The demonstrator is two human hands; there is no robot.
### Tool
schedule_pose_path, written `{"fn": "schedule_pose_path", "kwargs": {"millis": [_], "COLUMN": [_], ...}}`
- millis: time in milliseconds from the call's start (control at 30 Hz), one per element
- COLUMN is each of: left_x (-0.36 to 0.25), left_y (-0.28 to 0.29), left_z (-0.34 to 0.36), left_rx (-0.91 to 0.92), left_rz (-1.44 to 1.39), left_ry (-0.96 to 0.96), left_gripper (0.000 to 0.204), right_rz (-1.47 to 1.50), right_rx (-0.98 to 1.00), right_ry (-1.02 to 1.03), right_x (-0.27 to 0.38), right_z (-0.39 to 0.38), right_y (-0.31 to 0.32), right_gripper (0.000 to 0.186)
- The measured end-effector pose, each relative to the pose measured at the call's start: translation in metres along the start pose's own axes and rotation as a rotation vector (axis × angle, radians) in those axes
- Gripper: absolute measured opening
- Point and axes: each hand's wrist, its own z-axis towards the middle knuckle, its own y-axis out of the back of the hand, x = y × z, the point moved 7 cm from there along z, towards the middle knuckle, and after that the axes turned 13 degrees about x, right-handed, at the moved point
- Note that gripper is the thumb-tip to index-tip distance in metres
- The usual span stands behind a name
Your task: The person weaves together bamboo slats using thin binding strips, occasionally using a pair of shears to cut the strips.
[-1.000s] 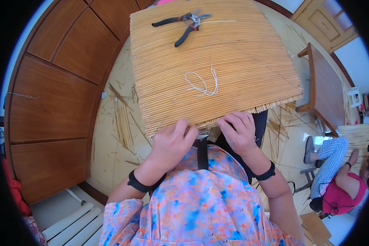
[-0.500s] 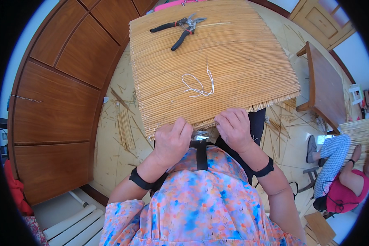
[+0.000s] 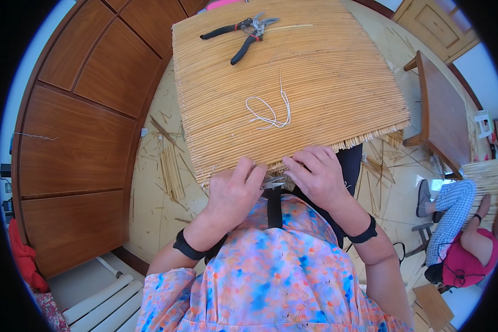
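Note:
A mat of thin yellow reeds (image 3: 227, 83) spreads out in front of me, its near edge at my lap. My left hand (image 3: 235, 191) is closed on that edge, thumb and fingers bent over the reeds. Close by on its right, my right hand (image 3: 318, 174) pinches the same edge, with its fingertips partly hidden. On the mat lies a looped white thread (image 3: 286, 108), with a thin needle-like tip pointing away from me. Pruning shears (image 3: 243, 33) with black handles rest farther back, jaws apart. A shiny metal piece (image 3: 272, 183) shows at my waist between the hands.
Loose reeds (image 3: 171, 172) and bits litter the tiled floor on both sides. Wooden cabinets (image 3: 77, 127) line the left. At right are a wooden bench (image 3: 442, 113) and a seated person (image 3: 473, 249) with a hand on another reed mat (image 3: 484, 177).
My right hand has shifted slightly left along the mat's edge, bringing its fingertips nearer to my left hand. The shears and thread stay where they lay on the mat.

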Motion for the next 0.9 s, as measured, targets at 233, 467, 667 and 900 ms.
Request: {"fn": "schedule_pose_path", "kwargs": {"millis": [233, 467, 667, 900], "left_x": [-0.006, -0.001, -0.002, -0.011], "left_y": [-0.002, -0.005, -0.006, -0.004], "left_z": [-0.002, 0.001, -0.001, 0.001], "left_rx": [-0.087, -0.101, -0.132, -0.109], "left_rz": [0.034, -0.033, 0.026, 0.115], "left_ry": [-0.055, -0.033, -0.031, -0.127], "left_gripper": [0.036, 0.015, 0.022, 0.024], "right_rz": [-0.006, -0.032, -0.050, -0.066], "right_rx": [-0.016, 0.074, 0.065, 0.003], "right_ry": [0.034, 0.058, 0.072, 0.096], "right_x": [0.003, 0.001, 0.001, 0.002], "right_z": [0.001, 0.006, 0.004, 0.002], "right_y": [-0.003, -0.007, -0.011, -0.011], "right_gripper": [0.027, 0.026, 0.027, 0.027]}}
